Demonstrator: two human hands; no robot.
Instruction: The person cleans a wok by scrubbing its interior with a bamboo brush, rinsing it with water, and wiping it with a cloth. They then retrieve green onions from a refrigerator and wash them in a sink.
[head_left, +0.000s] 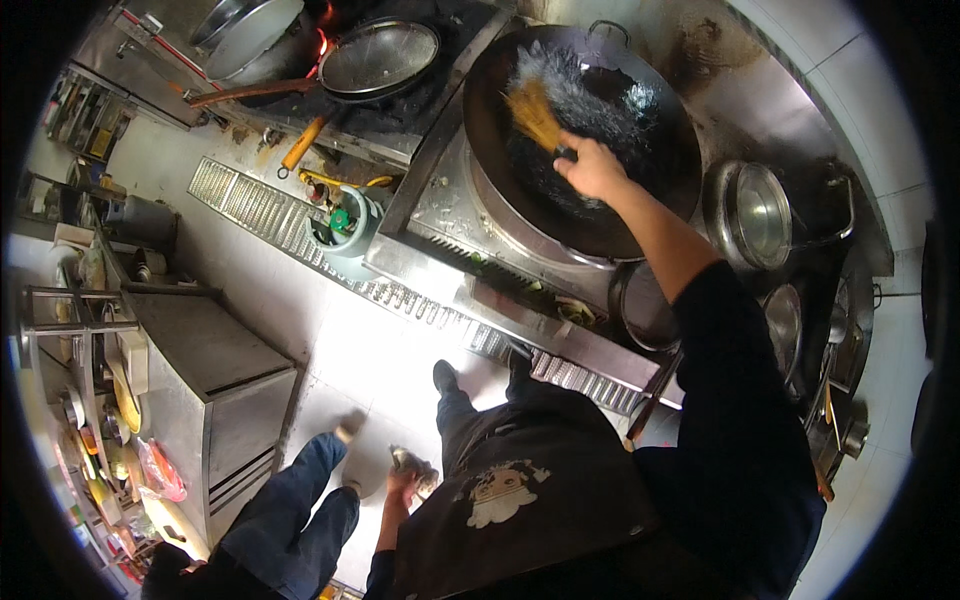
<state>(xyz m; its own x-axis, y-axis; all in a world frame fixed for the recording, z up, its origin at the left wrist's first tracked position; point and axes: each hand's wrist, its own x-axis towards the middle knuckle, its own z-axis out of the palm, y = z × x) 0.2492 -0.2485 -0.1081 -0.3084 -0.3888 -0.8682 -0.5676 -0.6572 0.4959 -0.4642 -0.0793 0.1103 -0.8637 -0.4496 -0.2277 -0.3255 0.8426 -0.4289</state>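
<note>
In a large black wok (487, 142) on the range, my right hand (595, 169) grips the dark handle of a bamboo wok brush (534, 112). Its bristles lie in splashing water (592, 101), which blurs around them. Low at my left side, my left hand (401, 484) is closed around a crumpled, greyish cloth (417, 466). That cloth hangs beside my dark apron (577, 480), well away from the stove.
Another burner holds a strainer-like round pan (382, 56) near a flame (322, 43). Metal bowls (761, 214) stand right of the wok. A gas cylinder (352, 232) is by the range. Behind my left side stands another person (300, 495), near a steel cabinet (247, 427).
</note>
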